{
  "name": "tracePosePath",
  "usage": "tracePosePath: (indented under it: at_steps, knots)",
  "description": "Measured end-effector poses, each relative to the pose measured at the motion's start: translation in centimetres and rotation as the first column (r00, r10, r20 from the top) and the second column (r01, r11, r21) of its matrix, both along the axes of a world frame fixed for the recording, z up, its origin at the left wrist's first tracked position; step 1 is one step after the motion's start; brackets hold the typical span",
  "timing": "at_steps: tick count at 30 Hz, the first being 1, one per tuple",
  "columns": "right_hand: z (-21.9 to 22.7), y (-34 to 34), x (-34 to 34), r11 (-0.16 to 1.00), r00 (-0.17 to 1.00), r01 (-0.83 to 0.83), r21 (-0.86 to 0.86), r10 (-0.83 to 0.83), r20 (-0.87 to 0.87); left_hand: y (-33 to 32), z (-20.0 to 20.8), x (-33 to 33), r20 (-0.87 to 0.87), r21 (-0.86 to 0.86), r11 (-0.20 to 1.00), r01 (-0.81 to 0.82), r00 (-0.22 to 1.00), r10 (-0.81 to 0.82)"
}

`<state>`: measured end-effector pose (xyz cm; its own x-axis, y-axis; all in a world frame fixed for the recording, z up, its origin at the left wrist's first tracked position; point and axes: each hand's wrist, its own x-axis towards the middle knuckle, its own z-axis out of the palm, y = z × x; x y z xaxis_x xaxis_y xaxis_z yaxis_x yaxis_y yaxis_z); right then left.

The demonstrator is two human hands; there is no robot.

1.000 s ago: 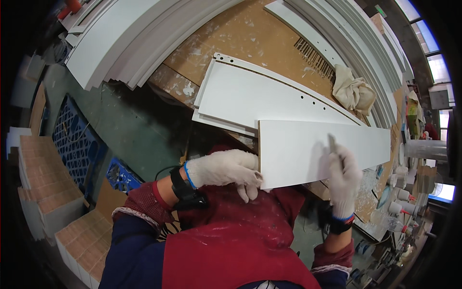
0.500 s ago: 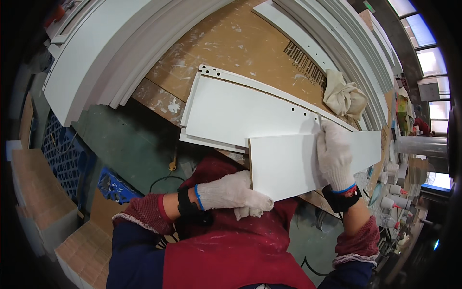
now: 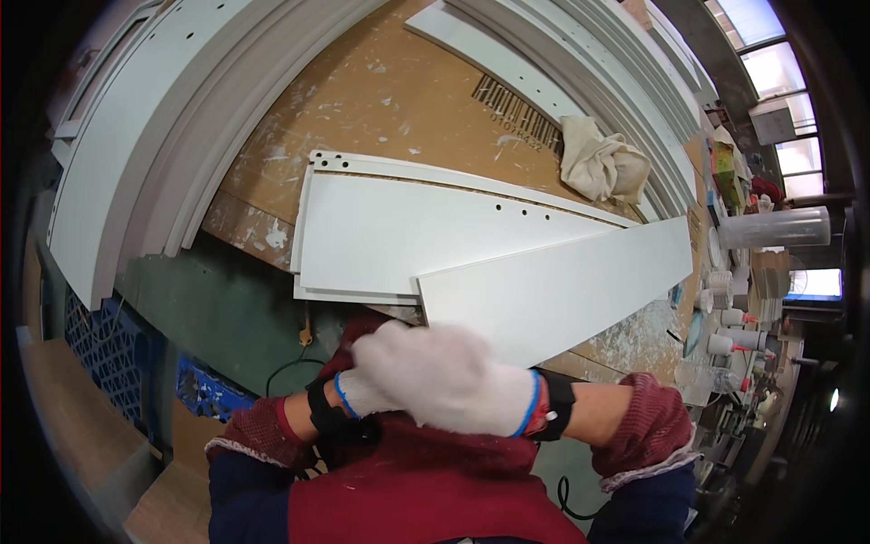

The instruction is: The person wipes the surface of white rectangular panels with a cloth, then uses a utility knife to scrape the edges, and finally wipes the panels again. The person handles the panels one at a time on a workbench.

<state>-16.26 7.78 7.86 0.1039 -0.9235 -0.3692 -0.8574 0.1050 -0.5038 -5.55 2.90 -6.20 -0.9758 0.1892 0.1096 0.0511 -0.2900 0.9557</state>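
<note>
My right hand [image 3: 453, 381], in a white knit glove with a blue cuff, is smeared by motion in front of my apron. It crosses over my left hand [image 3: 364, 393], which wears the same kind of glove; the left fingers are hidden behind it. Just beyond both hands lies a loose white board [image 3: 562, 286], slanting up to the right. Its near left corner is partly covered by the gloves. Beneath it on the bench rests another white board [image 3: 390, 231] with dark holes along a grooved edge.
Brown cardboard [image 3: 362, 100] spotted with white covers the bench. A crumpled cream cloth [image 3: 603, 161] lies at the far right, beside stacked white boards [image 3: 580, 68]. More long white panels [image 3: 118, 172] stand at left. Blue plastic crates [image 3: 113, 349] sit below; cups and bottles [image 3: 725, 344] line the right.
My right hand has left the top of the loose board and swung left, over my left hand. The view has shifted, so the bench appears farther left.
</note>
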Motion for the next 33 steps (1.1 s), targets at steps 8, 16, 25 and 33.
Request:
tracePosePath:
  at_steps: [8,16,25,33]
  knots:
    - [0.8,5.0,-4.7,0.886,0.898,0.438,-0.15,-0.423,0.12,-3.9,7.7,-1.2,0.649,0.049,0.955,0.292,0.717,-0.253]
    - [1.1,16.2,-8.4,0.453,0.455,0.89,-0.047,-0.885,0.1,-4.8,12.7,0.2,-0.641,-0.699,0.306,-0.647,0.756,0.135]
    - [-0.9,16.5,-8.4,0.675,0.716,0.68,-0.288,-0.695,0.062,-1.9,11.3,-6.0,-0.566,-0.81,0.049,-0.584,0.758,-0.323]
    - [-1.8,17.4,-10.5,0.76,0.772,0.524,-0.385,-0.615,-0.161,-4.1,10.4,-3.0,-0.495,-0.856,0.022,-0.517,0.805,-0.327]
